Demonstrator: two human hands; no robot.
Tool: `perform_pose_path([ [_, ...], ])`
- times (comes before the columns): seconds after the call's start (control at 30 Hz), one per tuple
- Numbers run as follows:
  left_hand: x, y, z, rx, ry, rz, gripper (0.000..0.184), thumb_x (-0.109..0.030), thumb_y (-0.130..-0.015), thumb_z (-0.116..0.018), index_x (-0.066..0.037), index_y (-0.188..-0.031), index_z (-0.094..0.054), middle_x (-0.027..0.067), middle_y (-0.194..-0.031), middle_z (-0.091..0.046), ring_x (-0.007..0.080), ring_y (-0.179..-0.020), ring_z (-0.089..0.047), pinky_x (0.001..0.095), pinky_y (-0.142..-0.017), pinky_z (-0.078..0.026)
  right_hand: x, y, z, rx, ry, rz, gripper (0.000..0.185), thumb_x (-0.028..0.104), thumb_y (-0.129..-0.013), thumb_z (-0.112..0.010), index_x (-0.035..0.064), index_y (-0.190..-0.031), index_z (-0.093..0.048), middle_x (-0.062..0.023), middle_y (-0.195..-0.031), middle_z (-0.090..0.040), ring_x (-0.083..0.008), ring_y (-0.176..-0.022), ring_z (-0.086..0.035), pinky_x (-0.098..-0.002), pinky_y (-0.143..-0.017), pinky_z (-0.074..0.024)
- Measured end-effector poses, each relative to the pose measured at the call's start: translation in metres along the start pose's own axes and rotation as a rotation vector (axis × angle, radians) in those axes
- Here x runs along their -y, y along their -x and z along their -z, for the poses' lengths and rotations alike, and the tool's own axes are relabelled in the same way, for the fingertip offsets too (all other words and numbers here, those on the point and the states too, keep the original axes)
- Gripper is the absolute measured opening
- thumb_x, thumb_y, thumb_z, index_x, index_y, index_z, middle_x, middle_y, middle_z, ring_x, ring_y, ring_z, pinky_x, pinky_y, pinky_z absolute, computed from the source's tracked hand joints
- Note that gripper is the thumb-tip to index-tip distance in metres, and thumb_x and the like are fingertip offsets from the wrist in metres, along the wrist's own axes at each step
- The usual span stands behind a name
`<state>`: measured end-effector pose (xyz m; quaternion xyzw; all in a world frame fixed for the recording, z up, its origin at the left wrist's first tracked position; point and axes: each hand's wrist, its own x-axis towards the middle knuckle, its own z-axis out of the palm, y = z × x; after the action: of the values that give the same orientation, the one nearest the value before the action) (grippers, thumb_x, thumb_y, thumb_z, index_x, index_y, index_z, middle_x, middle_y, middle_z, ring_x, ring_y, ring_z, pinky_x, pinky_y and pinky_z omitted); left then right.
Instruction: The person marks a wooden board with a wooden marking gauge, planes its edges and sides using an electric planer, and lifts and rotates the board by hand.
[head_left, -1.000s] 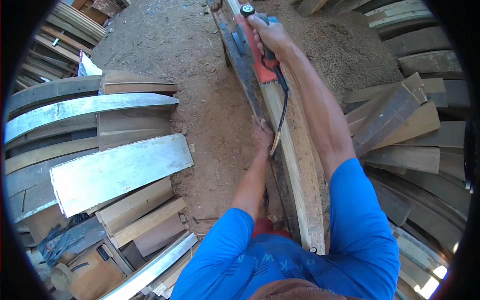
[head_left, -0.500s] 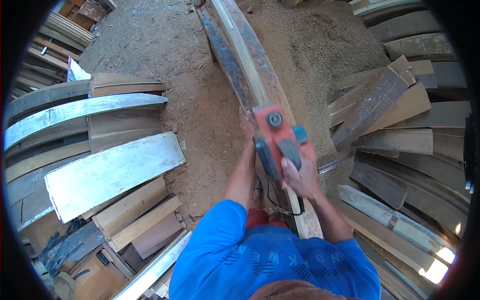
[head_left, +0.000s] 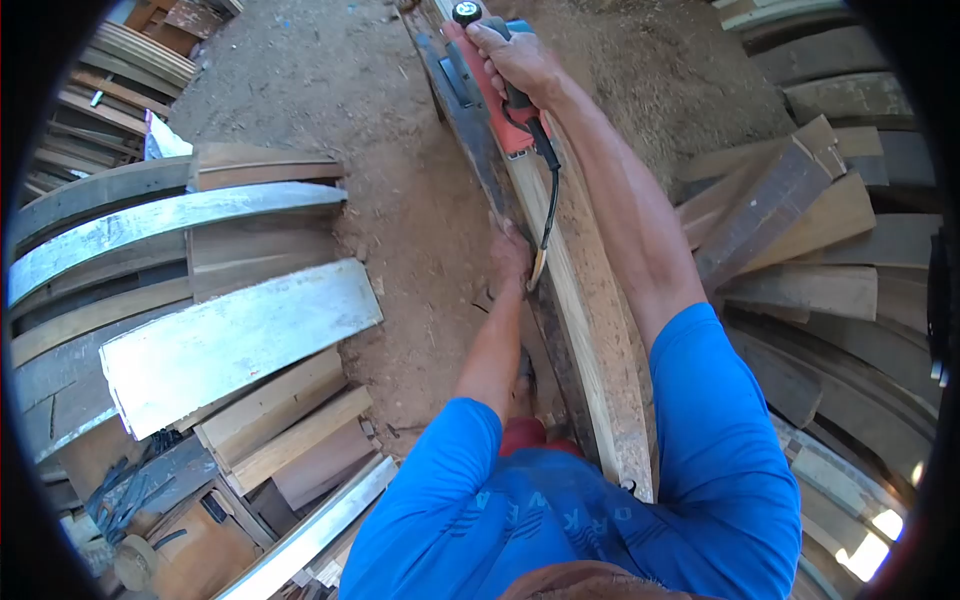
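Observation:
My right hand (head_left: 520,68) is closed around the rear handle of a red electric planer (head_left: 500,122), far along the bench, with my arm stretched out. Under the planer lies a long, narrow strip of pale wood (head_left: 562,285), running lengthwise on the bench (head_left: 605,330). A black power cord (head_left: 553,190) trails from the planer's back end and curves down toward my left wrist. Lower down, my left hand (head_left: 509,255) grips the bench's left edge; its fingers are partly hidden.
Stacked boards crowd the left, among them a white-painted plank (head_left: 245,340) and a curved white board (head_left: 170,225). More planks (head_left: 770,215) lie piled on the right. Shavings and dust cover the dirt floor (head_left: 310,90). My foot (head_left: 525,370) shows beside the bench.
The planer and my right hand have moved far forward along the wood strip, away from my body. My left hand has shifted slightly nearer to me along the bench edge.

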<state>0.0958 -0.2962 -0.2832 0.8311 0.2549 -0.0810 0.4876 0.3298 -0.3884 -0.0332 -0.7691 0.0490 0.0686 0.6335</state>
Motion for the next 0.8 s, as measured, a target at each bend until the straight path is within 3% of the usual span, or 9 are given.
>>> perform_pose_path([
  [0.1, 0.002, 0.001, 0.0, 0.016, -0.025, -0.002, 0.06, -0.038, -0.108, -0.041, -0.007, -0.158, -0.035, 0.0339, -0.129, -0.063, 0.0516, -0.115, -0.063, 0.0541, -0.097, -0.05, -0.028, 0.047, 0.01, 0.059, -0.127, -0.089, 0.042, 0.047, -0.1, -0.064, 0.0091, -0.082, -0.062, 0.0, -0.064, -0.058, -0.0096, -0.051, -0.054, -0.0293, -0.045, -0.0451],
  [0.23, 0.017, -0.01, -0.01, 0.053, 0.307, -0.082, 0.061, -0.04, -0.108, -0.043, -0.006, -0.158, -0.035, 0.0337, -0.129, -0.063, 0.0511, -0.115, -0.063, 0.0535, -0.098, -0.05, -0.037, 0.213, 0.032, 0.064, 0.18, 0.006, 0.037, 0.036, -0.101, -0.059, 0.0078, -0.077, -0.06, 0.0013, -0.055, -0.055, -0.0092, -0.049, -0.053, -0.03, -0.048, -0.0427],
  [0.27, 0.037, -0.018, -0.024, 0.119, 0.523, -0.02, 0.062, -0.041, -0.108, -0.043, -0.006, -0.158, -0.035, 0.0336, -0.13, -0.063, 0.051, -0.115, -0.063, 0.0535, -0.098, -0.05, -0.04, 0.256, 0.041, 0.097, 0.203, -0.03, 0.03, 0.035, -0.1, -0.06, 0.0058, -0.092, -0.059, -0.0029, -0.068, -0.058, -0.0123, -0.062, -0.056, -0.0322, -0.058, -0.0451],
  [0.37, 0.064, -0.032, -0.027, 0.004, 0.12, -0.26, 0.067, -0.045, -0.107, -0.044, -0.006, -0.159, -0.031, 0.0328, -0.135, -0.061, 0.0514, -0.121, -0.06, 0.0523, -0.102, -0.048, -0.045, 0.408, 0.06, 0.226, 0.158, -0.327, 0.052, 0.031, -0.097, -0.062, -0.0003, -0.138, -0.055, -0.0157, -0.107, -0.068, -0.0215, -0.099, -0.066, -0.0388, -0.088, -0.0524],
  [0.43, 0.031, -0.012, -0.004, 0.069, 0.038, -0.101, 0.067, -0.045, -0.107, -0.044, -0.005, -0.16, -0.031, 0.0327, -0.139, -0.058, 0.0515, -0.125, -0.058, 0.0514, -0.105, -0.046, -0.08, 0.501, 0.063, 0.16, 0.093, -0.329, 0.06, 0.038, -0.093, -0.066, -0.0032, -0.136, -0.055, -0.0188, -0.11, -0.069, -0.0276, -0.1, -0.068, -0.0414, -0.091, -0.0522],
  [0.53, 0.058, 0.016, 0.032, 0.07, 0.088, -0.305, 0.063, -0.039, -0.108, -0.04, 0.002, -0.156, -0.035, 0.0316, -0.147, -0.052, 0.0483, -0.136, -0.05, 0.0478, -0.114, -0.039, -0.091, 0.578, 0.068, 0.145, 0.022, -0.466, 0.061, 0.042, -0.091, -0.067, -0.0044, -0.129, -0.059, -0.0205, -0.111, -0.068, -0.0294, -0.101, -0.067, -0.0426, -0.092, -0.0516],
  [0.67, 0.172, 0.078, 0.082, 0.147, -0.111, -0.221, 0.056, -0.035, -0.108, -0.039, 0.007, -0.14, -0.055, 0.0302, -0.144, -0.055, 0.0449, -0.136, -0.052, 0.0454, -0.116, -0.039, -0.093, 0.555, 0.056, 0.06, 0.046, -0.444, 0.052, 0.041, -0.094, -0.065, -0.0033, -0.121, -0.062, -0.017, -0.095, -0.069, -0.0269, -0.094, -0.068, -0.0421, -0.086, -0.0533],
  [0.77, 0.226, 0.155, 0.126, 0.399, -0.347, 0.084, 0.061, -0.045, -0.107, -0.038, 0.003, -0.139, -0.057, 0.0315, -0.137, -0.059, 0.0471, -0.132, -0.054, 0.0492, -0.112, -0.041, -0.064, 0.47, 0.045, 0.06, 0.019, -0.375, 0.044, 0.038, -0.098, -0.062, -0.0012, -0.118, -0.064, -0.0099, -0.08, -0.067, -0.0205, -0.076, -0.067, -0.0375, -0.07, -0.0524],
  [0.8, 0.255, 0.187, 0.128, 0.295, -0.331, 0.008, 0.062, -0.048, -0.105, -0.04, 0.003, -0.135, -0.06, 0.0325, -0.133, -0.061, 0.0487, -0.129, -0.056, 0.051, -0.11, -0.043, -0.057, 0.438, 0.041, 0.049, 0.054, -0.306, 0.043, 0.038, -0.099, -0.061, -0.0006, -0.117, -0.064, -0.0076, -0.075, -0.065, -0.018, -0.07, -0.065, -0.0358, -0.065, -0.0512],
])
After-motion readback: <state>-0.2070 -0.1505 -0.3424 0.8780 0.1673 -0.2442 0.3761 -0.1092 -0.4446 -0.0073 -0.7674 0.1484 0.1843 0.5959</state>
